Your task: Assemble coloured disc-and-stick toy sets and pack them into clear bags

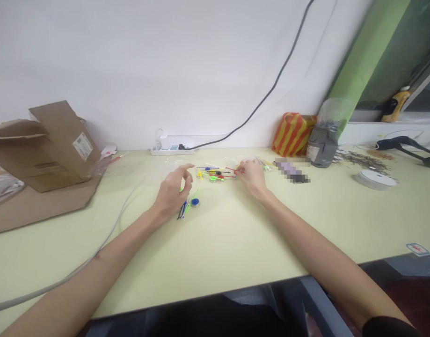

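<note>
My left hand (172, 191) hovers with curled fingers above a small pile of thin blue and green plastic sticks (184, 208), and it holds nothing I can see. Beside that pile lies a blue plastic disc (195, 202). My right hand (251, 177) pinches the end of a thin red plastic stick (230, 169) at the right side of a tangled cluster of coloured sticks and small wheels (215, 174). Its fingertips hide the stick's tip.
The pale yellow table (229, 234) runs along a white wall. Flattened cardboard (49, 159) stands at the left, and a grey cable (105, 238) crosses the table there. A power strip (171, 150), a striped bag (292, 135), a grey bag (323, 142) and a white roll (375, 179) line the back.
</note>
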A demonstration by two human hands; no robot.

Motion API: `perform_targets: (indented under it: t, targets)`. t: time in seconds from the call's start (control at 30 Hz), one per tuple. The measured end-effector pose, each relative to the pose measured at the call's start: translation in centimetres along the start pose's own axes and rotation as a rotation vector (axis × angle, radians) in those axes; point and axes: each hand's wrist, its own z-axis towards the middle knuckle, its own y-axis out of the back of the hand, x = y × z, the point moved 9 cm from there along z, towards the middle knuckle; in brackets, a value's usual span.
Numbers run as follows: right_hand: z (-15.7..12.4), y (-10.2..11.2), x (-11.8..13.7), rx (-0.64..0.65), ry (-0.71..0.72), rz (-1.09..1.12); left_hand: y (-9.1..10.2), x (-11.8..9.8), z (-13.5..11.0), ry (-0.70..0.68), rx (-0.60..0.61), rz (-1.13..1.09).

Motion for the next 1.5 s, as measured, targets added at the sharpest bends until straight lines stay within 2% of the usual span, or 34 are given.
perform_targets:
  t: [0.4,0.8,1.2,1.5]
  targets:
    - [0.4,-2.2,1.8,0.083,0.115,0.058,-0.1,0.1,0.0,0.013,0.015,0.002]
    - [0.3,-3.6,1.7,0.103,0.058,0.177,-0.4,0.2,0.0,0.017,0.026,0.01]
    - [-0.2,-3.1,3.1,0.104,0.128,0.124,-0.3,0.5,0.0,0.012,0.018,0.032]
    - [-0.1,-3.3,2.1,0.094,0.097,0.151,-0.2,0.5,0.0,0.014,0.017,0.039]
